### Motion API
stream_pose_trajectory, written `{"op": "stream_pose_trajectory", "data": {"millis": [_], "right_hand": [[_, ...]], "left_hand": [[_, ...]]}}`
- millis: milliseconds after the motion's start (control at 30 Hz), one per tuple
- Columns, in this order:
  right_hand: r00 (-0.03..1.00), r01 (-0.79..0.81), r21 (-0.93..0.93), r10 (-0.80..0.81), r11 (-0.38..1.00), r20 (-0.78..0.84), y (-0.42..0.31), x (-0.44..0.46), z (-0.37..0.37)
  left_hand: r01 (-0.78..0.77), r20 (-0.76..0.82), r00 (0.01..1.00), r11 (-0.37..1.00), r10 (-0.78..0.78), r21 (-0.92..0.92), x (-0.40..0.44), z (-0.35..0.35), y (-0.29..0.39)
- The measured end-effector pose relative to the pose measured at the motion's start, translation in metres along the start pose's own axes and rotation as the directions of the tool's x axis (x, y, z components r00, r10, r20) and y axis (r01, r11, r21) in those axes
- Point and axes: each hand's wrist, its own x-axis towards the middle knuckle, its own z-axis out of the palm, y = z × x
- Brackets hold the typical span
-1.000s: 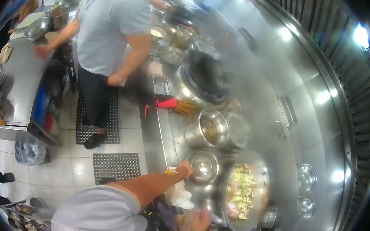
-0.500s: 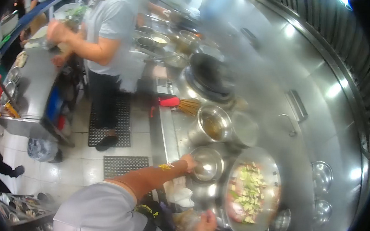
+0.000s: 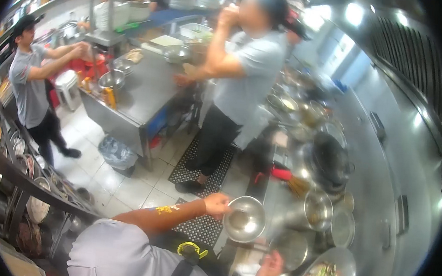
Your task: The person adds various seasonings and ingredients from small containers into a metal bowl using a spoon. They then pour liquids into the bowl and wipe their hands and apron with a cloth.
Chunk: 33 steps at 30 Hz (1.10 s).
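Note:
My left hand (image 3: 217, 204) is closed on the rim of a shiny steel bowl (image 3: 244, 219), held up and tilted over the edge of the cooking counter. The inside of the bowl faces the camera and looks nearly bare. At the lower right is my right hand (image 3: 270, 269), slightly blurred, with its fingers loosely bent and apart and nothing visible in them. Beside it, a large wok (image 3: 347, 262) holds chopped green and pale vegetables with pinkish pieces. Between the bowl and the wok stands a round metal pan (image 3: 291, 247).
A steel pot (image 3: 318, 210) of brownish liquid and a red-handled bamboo brush (image 3: 288, 177) lie beyond. Past them sits a dark wok (image 3: 328, 159). One co-worker (image 3: 241, 82) stands by the steel table (image 3: 147, 88), another (image 3: 33, 76) at far left. A rack (image 3: 46, 186) of dishes runs along the left.
My left hand has lifted the steel bowl off the counter and brought it toward the aisle. The view has swung left, showing the far-left co-worker; the nearer co-worker has raised a hand.

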Motion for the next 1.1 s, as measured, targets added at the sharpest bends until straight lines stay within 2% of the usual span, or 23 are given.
{"op": "stream_pose_trajectory", "data": {"millis": [100, 200, 233, 333, 467, 533, 567, 600, 633, 667, 700, 733, 767, 800, 867, 967, 1067, 1100], "right_hand": [[0.990, 0.137, -0.110, -0.131, 0.984, 0.058, -0.027, 0.023, 0.034], [0.987, 0.157, -0.110, -0.151, 0.981, 0.059, -0.051, 0.042, 0.073], [0.984, 0.177, -0.126, -0.176, 0.976, 0.020, -0.031, 0.055, 0.085], [0.985, 0.135, -0.193, -0.110, 0.972, 0.135, -0.084, 0.062, 0.127], [0.973, 0.179, -0.158, -0.151, 0.971, 0.176, -0.104, 0.072, 0.171], [0.970, 0.177, -0.210, -0.135, 0.962, 0.200, -0.093, 0.079, 0.185], [0.975, 0.157, -0.113, -0.136, 0.981, 0.176, -0.103, 0.074, 0.194], [0.963, 0.221, -0.137, -0.193, 0.966, 0.189, -0.112, 0.073, 0.199], [0.977, 0.165, -0.086, -0.151, 0.983, 0.153, -0.132, 0.069, 0.202], [0.959, 0.265, -0.173, -0.240, 0.949, 0.151, -0.129, 0.068, 0.196], [0.956, 0.274, -0.109, -0.258, 0.956, 0.142, -0.112, 0.071, 0.193], [0.949, 0.314, -0.215, -0.297, 0.925, 0.110, -0.122, 0.069, 0.190], [0.940, 0.340, -0.219, -0.334, 0.915, 0.067, -0.123, 0.067, 0.188], [0.935, 0.349, -0.257, -0.353, 0.901, 0.031, -0.126, 0.058, 0.180], [0.930, 0.333, -0.283, -0.363, 0.900, -0.059, -0.133, 0.037, 0.164], [0.962, 0.131, -0.314, -0.198, 0.940, -0.189, -0.138, 0.000, 0.133], [0.932, 0.031, -0.219, -0.107, 0.975, -0.346, -0.117, -0.022, 0.104], [0.897, 0.068, -0.294, -0.187, 0.954, -0.400, -0.096, -0.032, 0.094]], "left_hand": [[0.001, -0.108, 0.994, 0.999, -0.005, -0.035, -0.018, -0.044, -0.015], [-0.007, -0.169, 0.986, 0.993, -0.014, -0.121, -0.022, -0.085, -0.035], [-0.007, -0.188, 0.982, 0.992, -0.017, -0.129, -0.021, -0.097, -0.041], [0.005, -0.196, 0.980, 0.993, -0.028, -0.120, -0.016, -0.130, -0.048], [-0.053, -0.200, 0.980, 0.980, 0.014, -0.190, -0.017, -0.166, -0.046], [-0.035, -0.239, 0.971, 0.997, 0.017, -0.073, -0.023, -0.175, -0.033], [-0.028, -0.250, 0.968, 0.996, 0.007, -0.082, -0.023, -0.177, -0.030], [-0.019, -0.228, 0.974, 0.997, 0.001, -0.077, -0.022, -0.183, -0.033], [-0.091, -0.168, 0.984, 0.975, 0.057, -0.203, -0.021, -0.184, -0.046], [-0.105, -0.147, 0.986, 0.969, 0.073, -0.223, -0.020, -0.182, -0.046], [-0.153, -0.151, 0.982, 0.953, 0.117, -0.261, -0.022, -0.176, -0.038], [-0.085, -0.150, 0.987, 0.981, 0.059, -0.174, -0.012, -0.178, -0.041], [0.015, -0.132, 0.991, 0.992, -0.032, -0.125, -0.006, -0.177, -0.037], [0.010, -0.134, 0.991, 0.997, -0.020, -0.074, -0.002, -0.171, -0.034], [-0.011, -0.001, 1.000, 0.987, 0.011, -0.158, 0.003, -0.169, -0.038], [-0.003, 0.130, 0.991, 0.995, 0.016, -0.096, 0.016, -0.159, -0.030], [0.047, 0.206, 0.978, 0.997, -0.033, -0.064, 0.034, -0.129, 0.003], [0.020, 0.252, 0.968, 0.998, -0.005, -0.056, 0.037, -0.120, 0.005]]}}
